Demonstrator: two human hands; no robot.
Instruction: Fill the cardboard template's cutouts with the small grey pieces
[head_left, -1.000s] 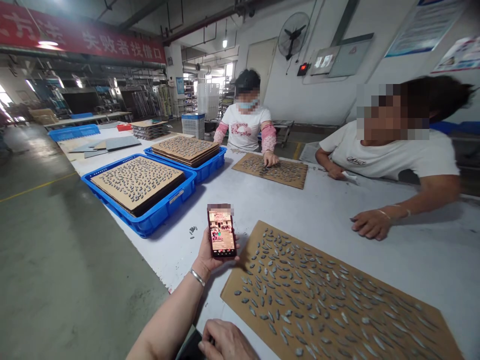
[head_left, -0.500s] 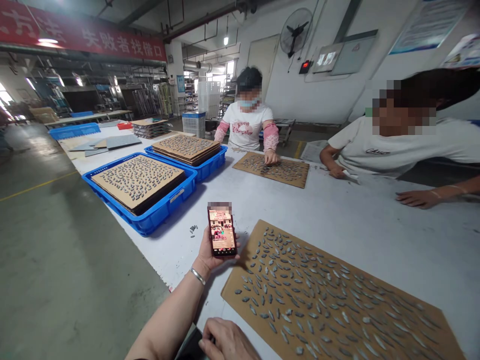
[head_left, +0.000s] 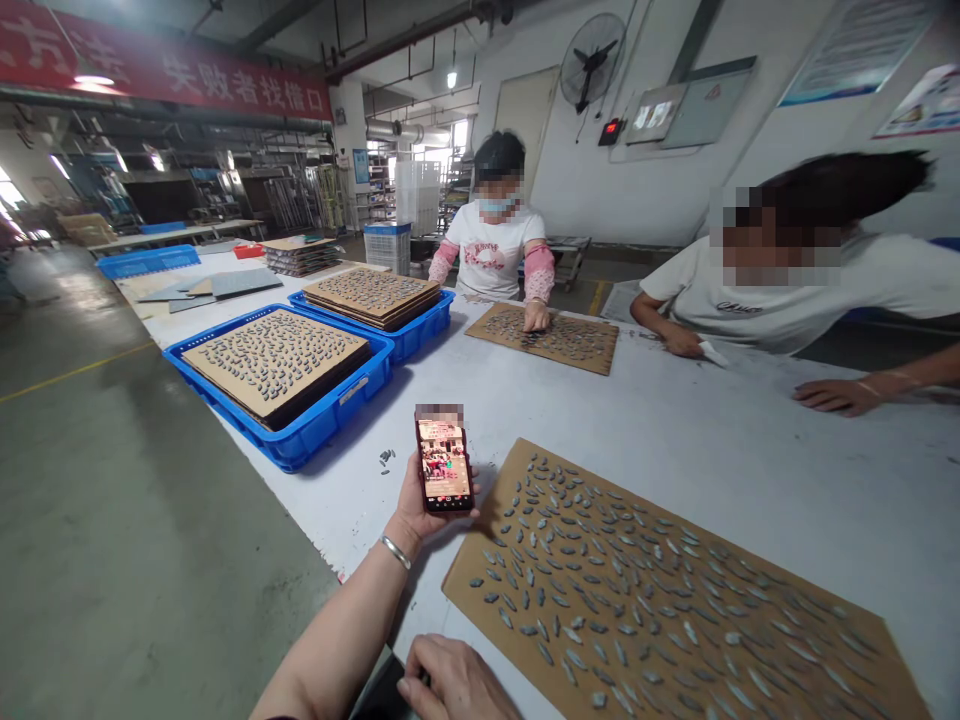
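Note:
My left hand [head_left: 415, 505] is wrapped round a smartphone [head_left: 445, 465] with a dark case and a lit screen, held up over the white table. A silver bangle [head_left: 396, 552] sits on that wrist. Low in the view, my right hand [head_left: 454, 680] rests by the table's near edge, its fingers loosely curled with nothing seen in them. Just beyond it lies a brown cardboard sheet [head_left: 495, 590] covered with many small grey leaf-shaped pieces [head_left: 573, 635]. A few loose grey pieces [head_left: 386, 460] lie left of the phone.
Two blue trays [head_left: 300, 445] on the left hold stacked boards with pieces on them. Across the table [head_left: 720, 450], a masked person [head_left: 495, 245] touches another cardboard sheet [head_left: 577, 345]. A second person [head_left: 757, 300] leans over at right, holding something white.
The person at right has leaned lower and further left, and that person's hand with the white thing has shifted slightly. The masked person's hand moved a little left. Both my hands stay put.

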